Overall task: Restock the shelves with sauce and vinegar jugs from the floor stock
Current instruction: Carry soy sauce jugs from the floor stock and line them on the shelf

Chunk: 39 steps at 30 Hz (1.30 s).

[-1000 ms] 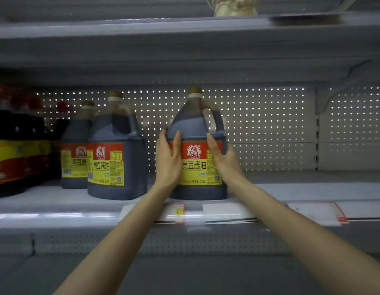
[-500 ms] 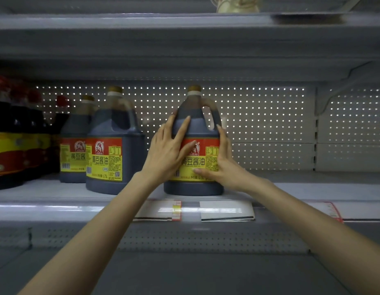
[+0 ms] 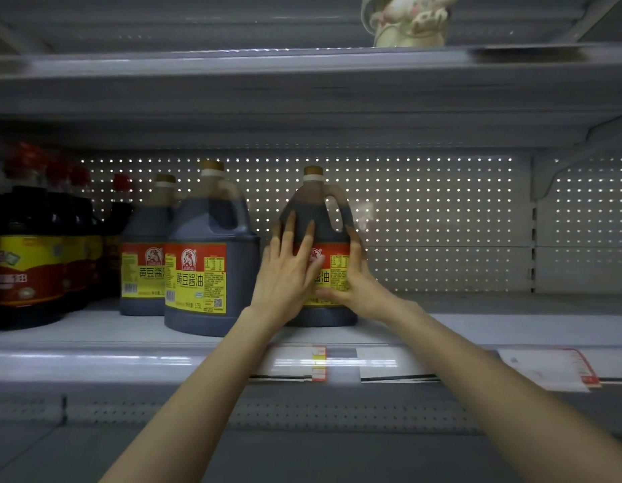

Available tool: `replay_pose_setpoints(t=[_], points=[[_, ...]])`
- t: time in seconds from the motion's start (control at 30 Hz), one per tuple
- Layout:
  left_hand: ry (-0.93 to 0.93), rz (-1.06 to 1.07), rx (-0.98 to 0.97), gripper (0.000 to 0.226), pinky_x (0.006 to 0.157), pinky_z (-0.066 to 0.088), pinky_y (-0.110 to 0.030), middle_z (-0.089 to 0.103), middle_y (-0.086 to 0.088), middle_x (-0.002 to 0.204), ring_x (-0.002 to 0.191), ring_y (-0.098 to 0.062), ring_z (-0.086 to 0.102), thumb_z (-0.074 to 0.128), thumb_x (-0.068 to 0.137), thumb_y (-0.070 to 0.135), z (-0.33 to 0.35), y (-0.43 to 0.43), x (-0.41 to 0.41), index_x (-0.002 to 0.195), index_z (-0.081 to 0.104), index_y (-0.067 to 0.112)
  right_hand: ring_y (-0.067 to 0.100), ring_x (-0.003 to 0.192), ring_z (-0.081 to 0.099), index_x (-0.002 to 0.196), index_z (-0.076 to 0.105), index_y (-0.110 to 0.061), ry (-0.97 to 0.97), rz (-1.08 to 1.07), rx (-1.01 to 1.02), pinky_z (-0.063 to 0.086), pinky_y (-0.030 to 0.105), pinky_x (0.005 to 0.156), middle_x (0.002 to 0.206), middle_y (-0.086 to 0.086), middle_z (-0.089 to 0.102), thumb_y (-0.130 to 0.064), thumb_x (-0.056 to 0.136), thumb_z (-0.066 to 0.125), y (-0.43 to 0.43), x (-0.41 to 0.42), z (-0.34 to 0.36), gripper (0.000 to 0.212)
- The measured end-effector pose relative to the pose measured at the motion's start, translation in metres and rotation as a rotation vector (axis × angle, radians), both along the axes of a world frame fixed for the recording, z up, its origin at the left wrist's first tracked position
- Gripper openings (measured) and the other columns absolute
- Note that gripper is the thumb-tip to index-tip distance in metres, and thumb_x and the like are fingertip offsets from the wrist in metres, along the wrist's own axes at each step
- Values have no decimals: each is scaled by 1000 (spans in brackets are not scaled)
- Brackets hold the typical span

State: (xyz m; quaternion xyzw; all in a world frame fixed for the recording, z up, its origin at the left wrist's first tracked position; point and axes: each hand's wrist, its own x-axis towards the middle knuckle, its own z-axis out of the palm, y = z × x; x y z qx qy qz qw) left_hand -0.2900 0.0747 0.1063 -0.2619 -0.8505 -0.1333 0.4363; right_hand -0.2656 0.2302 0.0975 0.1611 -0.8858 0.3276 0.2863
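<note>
On the top shelf (image 3: 233,66) we see a cream ceramic piece (image 3: 409,22), maybe a figurine; the frame cuts it off. Behind stands a perforated back panel (image 3: 424,221), with light in its holes. On the front edge of the lower shelf (image 3: 93,343) are white price tags (image 3: 292,360) and, further right, a red-bordered paper label (image 3: 546,369).

Our left hand (image 3: 285,277) lies on the front of a jug (image 3: 318,217) on the shelf (image 3: 93,331), our right hand (image 3: 360,289) on its side; a second jug (image 3: 212,273) stands just left, a third jug (image 3: 144,259) behind it, bottles (image 3: 30,252) beyond.
</note>
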Motion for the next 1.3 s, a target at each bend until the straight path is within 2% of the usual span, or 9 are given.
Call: replay_pose_setpoints(t=[0.13, 0.2, 0.27, 0.37, 0.47, 0.63, 0.87, 1.07, 1.3], points=[[21, 18, -79, 78, 116, 13, -45, 2, -8, 161, 147, -30, 4, -2, 85, 60, -1, -1, 6, 153, 9, 23, 26, 140, 28, 138, -26, -46, -22, 26, -37, 37, 40, 109, 157, 1, -8, -37, 83, 70, -3, 13, 2, 111], [60, -6, -111, 76, 117, 10, -45, 6, -7, 161, 147, -30, 6, 0, 86, 59, 0, -1, 11, 153, 12, 23, 26, 137, 33, 146, -15, -41, 6, -58, 31, 36, 42, 109, 158, -1, 0, -47, 87, 61, 3, 27, 5, 96], [90, -26, -139, 74, 117, 9, -46, 10, -7, 160, 147, -30, 9, 0, 88, 58, 2, 0, 14, 152, 13, 24, 28, 144, 22, 150, -9, -36, 38, -281, 201, 25, 50, 114, 160, -2, -2, -62, 89, 44, 14, 41, 7, 85], [124, -56, -162, 69, 114, 17, -51, 27, -11, 155, 143, -34, 23, 8, 92, 54, 5, 8, 17, 150, 26, 21, 27, 148, -1, 150, -9, -40, 55, -525, 345, 0, 56, 115, 160, -4, -11, -70, 88, 26, 37, 69, 7, 77], [131, -61, -207, 70, 112, 19, -55, 34, -14, 151, 140, -36, 29, 10, 92, 55, 4, 21, 21, 150, 27, 20, 26, 147, -7, 149, -9, -41, 42, -710, 464, -7, 58, 114, 160, -2, -11, -73, 84, 16, 65, 102, 5, 76], [114, -87, -216, 80, 115, 7, -52, 21, -10, 157, 144, -31, 17, -1, 85, 63, 1, 40, 34, 152, 16, 23, 26, 147, -8, 149, -9, -38, 7, -977, 577, -9, 63, 111, 160, -1, -11, -76, 80, 7, 114, 161, -6, 80], [87, -91, -192, 72, 117, 3, -48, 2, -7, 161, 147, -27, 2, 5, 92, 63, 0, 74, 72, 153, -2, 25, 28, 147, -6, 142, -22, -37, -25, -1198, 636, -11, 64, 107, 156, -1, -17, -82, 64, -15, 180, 252, -18, 90], [36, -177, -184, 78, 117, 2, -49, 5, -7, 161, 148, -26, 3, -7, 87, 67, -15, 130, 132, 153, 3, 24, 27, 147, -4, 141, -23, -36, -81, -1326, 613, -5, 65, 109, 160, 1, -13, -79, 64, -17, 231, 350, -32, 88], [-19, -275, -209, 78, 117, -3, -47, 0, -6, 161, 148, -25, 0, -9, 84, 64, -34, 202, 217, 151, -9, 26, 28, 147, -2, 151, -10, -32, -220, -1442, 569, 0, 65, 110, 160, 3, -12, -78, 62, -16, 273, 476, -47, 99]])
